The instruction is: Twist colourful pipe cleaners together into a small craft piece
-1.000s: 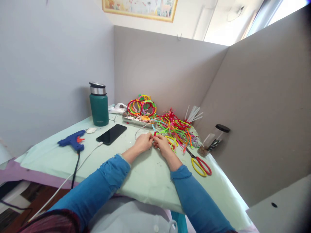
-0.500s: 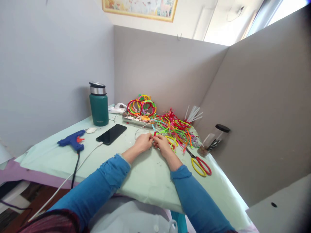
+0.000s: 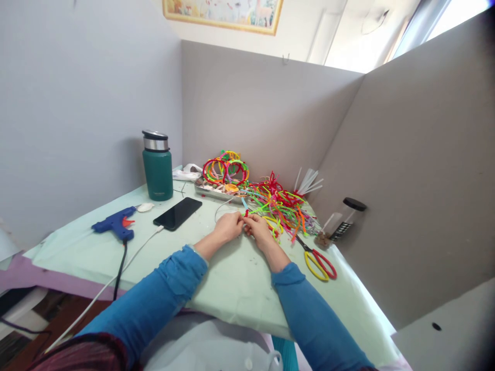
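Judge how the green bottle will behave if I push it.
The bottle might tip if pushed high, being taller than wide. Its smooth, rounded side may slip when gripped, and it could roll once down.

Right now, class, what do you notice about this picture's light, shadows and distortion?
Head view: window blown out, top right; soft shadow on the left partition behind the green bottle; dark blur at the right edge; right partition leans outward, probably wide-angle distortion.
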Motion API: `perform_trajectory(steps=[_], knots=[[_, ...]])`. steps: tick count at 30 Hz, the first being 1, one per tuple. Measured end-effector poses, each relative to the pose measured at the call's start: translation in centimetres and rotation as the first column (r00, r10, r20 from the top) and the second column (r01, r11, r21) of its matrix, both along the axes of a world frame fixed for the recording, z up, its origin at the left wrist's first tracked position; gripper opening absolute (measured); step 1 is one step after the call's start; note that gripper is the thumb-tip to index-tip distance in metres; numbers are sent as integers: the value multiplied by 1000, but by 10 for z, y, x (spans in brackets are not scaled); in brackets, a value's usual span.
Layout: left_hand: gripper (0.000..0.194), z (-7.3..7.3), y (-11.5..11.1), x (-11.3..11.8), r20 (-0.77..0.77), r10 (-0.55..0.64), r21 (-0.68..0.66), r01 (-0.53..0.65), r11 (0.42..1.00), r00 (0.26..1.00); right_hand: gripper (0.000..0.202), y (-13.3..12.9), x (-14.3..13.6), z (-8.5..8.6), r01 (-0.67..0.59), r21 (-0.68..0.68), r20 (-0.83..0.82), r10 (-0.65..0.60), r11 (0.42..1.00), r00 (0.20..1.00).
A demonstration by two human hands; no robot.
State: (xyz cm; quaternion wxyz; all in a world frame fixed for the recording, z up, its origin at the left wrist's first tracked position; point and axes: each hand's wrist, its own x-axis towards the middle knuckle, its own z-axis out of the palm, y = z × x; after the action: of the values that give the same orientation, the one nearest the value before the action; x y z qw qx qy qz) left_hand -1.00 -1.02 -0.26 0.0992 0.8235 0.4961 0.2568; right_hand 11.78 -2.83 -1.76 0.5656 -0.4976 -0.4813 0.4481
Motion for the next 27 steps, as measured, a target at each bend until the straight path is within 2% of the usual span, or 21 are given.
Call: perform_trajectory(steps=[27], knots=[[25, -2, 2, 1, -30, 3, 5, -3, 1000, 1000, 14, 0, 1, -1, -3, 3, 7, 3, 1000, 1000]])
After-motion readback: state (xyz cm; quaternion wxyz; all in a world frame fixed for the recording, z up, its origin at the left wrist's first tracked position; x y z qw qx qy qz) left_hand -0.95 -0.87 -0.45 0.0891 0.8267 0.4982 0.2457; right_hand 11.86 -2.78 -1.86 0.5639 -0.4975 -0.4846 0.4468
